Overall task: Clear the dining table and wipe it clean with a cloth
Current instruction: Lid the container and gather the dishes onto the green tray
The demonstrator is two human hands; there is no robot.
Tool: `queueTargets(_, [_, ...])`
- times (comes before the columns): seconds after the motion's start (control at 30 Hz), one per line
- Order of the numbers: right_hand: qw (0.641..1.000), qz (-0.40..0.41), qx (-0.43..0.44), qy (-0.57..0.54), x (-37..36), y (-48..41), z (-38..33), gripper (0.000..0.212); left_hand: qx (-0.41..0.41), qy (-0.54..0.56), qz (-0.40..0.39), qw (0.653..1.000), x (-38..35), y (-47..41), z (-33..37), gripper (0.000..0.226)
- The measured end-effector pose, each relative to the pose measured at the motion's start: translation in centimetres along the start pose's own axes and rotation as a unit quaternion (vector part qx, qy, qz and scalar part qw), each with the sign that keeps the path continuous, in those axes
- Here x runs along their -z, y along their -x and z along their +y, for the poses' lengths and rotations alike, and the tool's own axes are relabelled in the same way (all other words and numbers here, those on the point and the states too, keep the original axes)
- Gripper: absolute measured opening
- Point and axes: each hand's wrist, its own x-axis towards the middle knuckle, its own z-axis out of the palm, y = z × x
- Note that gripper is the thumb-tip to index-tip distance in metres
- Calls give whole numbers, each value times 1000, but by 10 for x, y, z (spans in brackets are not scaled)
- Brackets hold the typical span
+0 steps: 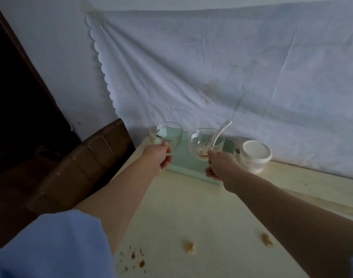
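You are gripping two clear, rounded glass bowls at the far end of the cream tabletop (191, 213), over a smooth pale green rectangular tray (183, 163); whether either is touching the tray cannot be told. Your left hand (160, 157) is pinching the rim of the left glass bowl (167, 134), thumb curling over the edge. Your right hand (219, 164) is curling around the near side of the right glass bowl (203, 141), which is holding a glossy white spoon (221, 131) and a brownish residue at its bottom. Just beside the tray, stacked white bowls (255, 155) are sitting. Nearer you, two pale crumbs (190, 246) and reddish-brown spatters (135, 257) are lying on the tabletop. A creased white sheet (211, 67) is hanging behind.
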Motion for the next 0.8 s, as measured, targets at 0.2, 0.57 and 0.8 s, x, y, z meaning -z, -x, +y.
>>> queueTargets(0.2, [1000,-11,-24,-16,-43,-80,10,31,20,-5,20,1000,-5,-90,-11,33])
queueTargets(0.57, [997,-43,-22,57,-69,-161,48,32,26,27,2,999,-23,-172,-35,31])
queueTargets(0.8, [999,-10,-24,39,-85,-169,50,27,31,55,-10,998,-28,-171,-35,23])
